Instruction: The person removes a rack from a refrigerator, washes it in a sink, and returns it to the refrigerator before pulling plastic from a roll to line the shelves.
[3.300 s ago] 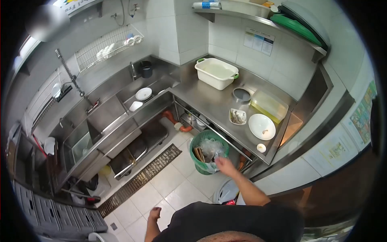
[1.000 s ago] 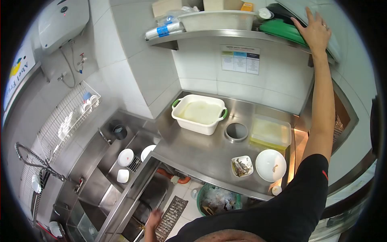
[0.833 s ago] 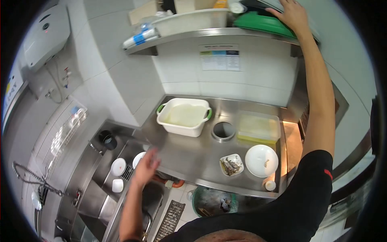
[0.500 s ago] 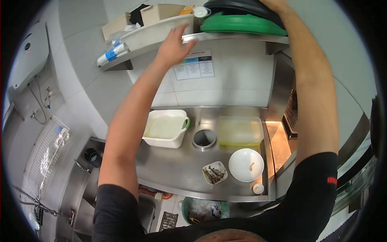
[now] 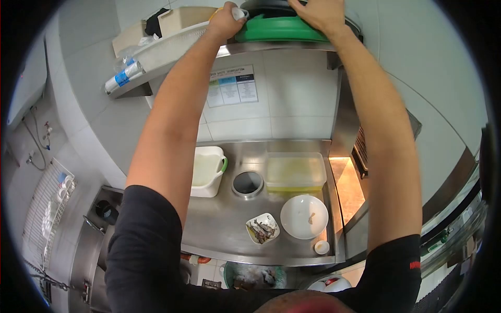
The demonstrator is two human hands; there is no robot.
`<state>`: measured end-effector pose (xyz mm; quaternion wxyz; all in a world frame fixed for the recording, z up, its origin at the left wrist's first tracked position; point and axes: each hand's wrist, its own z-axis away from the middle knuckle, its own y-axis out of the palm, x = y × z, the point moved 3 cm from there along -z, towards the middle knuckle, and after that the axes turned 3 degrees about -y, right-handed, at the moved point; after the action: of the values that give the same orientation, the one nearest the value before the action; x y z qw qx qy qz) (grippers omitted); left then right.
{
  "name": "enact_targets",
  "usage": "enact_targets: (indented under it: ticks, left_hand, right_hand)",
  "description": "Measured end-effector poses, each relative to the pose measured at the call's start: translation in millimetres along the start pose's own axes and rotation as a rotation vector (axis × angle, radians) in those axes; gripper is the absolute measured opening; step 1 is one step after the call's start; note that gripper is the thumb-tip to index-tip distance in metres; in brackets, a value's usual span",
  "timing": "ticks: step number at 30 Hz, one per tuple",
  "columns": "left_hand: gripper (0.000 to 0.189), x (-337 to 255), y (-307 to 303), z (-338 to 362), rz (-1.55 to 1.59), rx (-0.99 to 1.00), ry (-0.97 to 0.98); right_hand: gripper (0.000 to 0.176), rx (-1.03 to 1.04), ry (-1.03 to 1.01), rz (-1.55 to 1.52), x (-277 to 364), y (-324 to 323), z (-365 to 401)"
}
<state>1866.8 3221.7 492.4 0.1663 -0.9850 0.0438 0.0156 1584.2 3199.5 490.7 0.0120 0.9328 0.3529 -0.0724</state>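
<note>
Tiled kitchen, steel counter (image 5: 219, 235): a person reaches both arms up to the shelf (image 5: 292, 48) at 12 o'clock.

The hands are apart on a green lid (image 5: 282, 32) lying on the shelf. The left hand (image 5: 225, 22) is curled around the lid's rim at 9 o'clock. The right hand (image 5: 317, 13) lies over its top at 1 o'clock, and whether it grips cannot be told. Below, at 6 o'clock, a white bowl (image 5: 304, 216) sits just beside a fish dish (image 5: 262, 228).
</note>
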Motion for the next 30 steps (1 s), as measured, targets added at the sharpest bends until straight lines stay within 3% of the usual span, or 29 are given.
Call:
enact_targets:
  ticks: [2,5,8,11,13,16,22,25,28,30]
  left_hand:
    - [0.044,-17.0,-7.0,2.2,-0.1,0.018,-0.04]
    - [0.043,-31.5,-22.3,6.1,-0.006,-0.049,-0.149]
    - [0.047,-27.5,-53.6,0.4,-0.053,-0.206,-0.068]
    - [0.05,-32.1,-116.2,1.9,-0.104,-0.419,0.058]
    - [0.05,-66.8,-181.3,21.6,0.216,-0.323,-0.296]
    - [0.05,-67.9,-253.5,36.2,0.26,-0.491,-0.216]
    - [0.069,-39.0,-360.3,70.6,0.387,-0.446,-0.03]
    - [0.063,-52.8,-389.5,100.2,0.417,-0.464,-0.091]
    - [0.052,-64.8,-411.2,146.1,0.498,-0.424,-0.201]
    - [0.047,-73.1,-424.0,190.7,0.583,-0.353,-0.29]
  right_hand:
    - [0.063,-0.063,0.101,0.089,10.9,16.1,6.3]
    - [0.065,-0.049,0.193,0.093,15.5,16.4,14.4]
    - [0.064,-0.078,0.209,0.077,17.3,18.4,12.6]
    - [0.064,-0.062,0.199,0.084,16.7,16.5,14.4]
    - [0.064,-0.013,0.187,0.078,21.9,9.2,12.0]
    - [0.065,0.065,0.162,0.035,25.8,-0.7,7.3]
    - [0.068,0.063,0.095,0.0,21.1,0.4,5.1]
    - [0.065,0.073,0.131,-0.015,26.2,-13.1,6.5]
    - [0.06,-0.187,0.153,-0.103,32.5,-34.4,18.1]
    - [0.053,-0.11,0.264,-0.404,60.3,-79.2,46.8]
